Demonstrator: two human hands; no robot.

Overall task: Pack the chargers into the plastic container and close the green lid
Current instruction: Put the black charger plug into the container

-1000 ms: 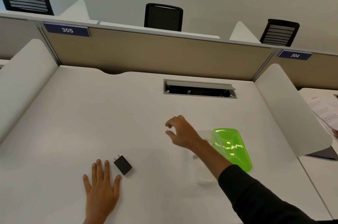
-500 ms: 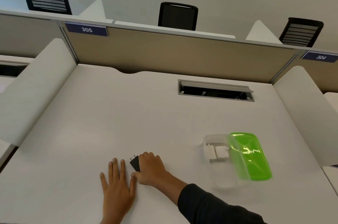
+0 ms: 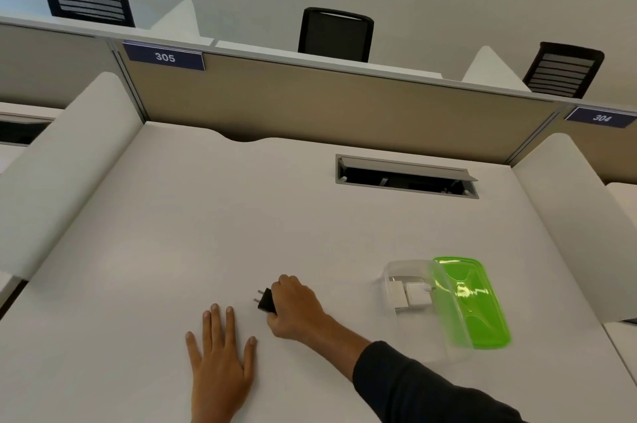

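White tabletop (image 3: 213,222) is seen filling most of the view, boxed in by a tan partition (image 3: 327,105) at the back and rounded white side dividers. Number plates 305 (image 3: 164,57) and 304 (image 3: 601,117) are fixed to the partition's top rail. Three black chairs (image 3: 336,32) are seen beyond the partition, against a plain wall. A cable hatch (image 3: 406,177) is set into the tabletop at the back right, flap raised.

Clear container (image 3: 418,305) is placed on the tabletop at right, open. Green lid (image 3: 472,302) is seen along its right side, tilted up from the rim, not closed; whether it is hinged or loose cannot be told. White chargers (image 3: 412,295) are lying inside the container at its far end, touching each other; the count is hard to tell, about two.

Right arm in a dark sleeve (image 3: 424,384) is reached across from the lower right. Right hand (image 3: 296,310) is clamped on a black charger (image 3: 266,300), left of the container and well apart from it; two metal prongs are pointed left. Whether the charger is touching the tabletop or lifted just off it cannot be told.

Left hand (image 3: 220,357) is laid flat on the tabletop, palm down, fingers spread, holding nothing, just below-left of the black charger and not touching it.
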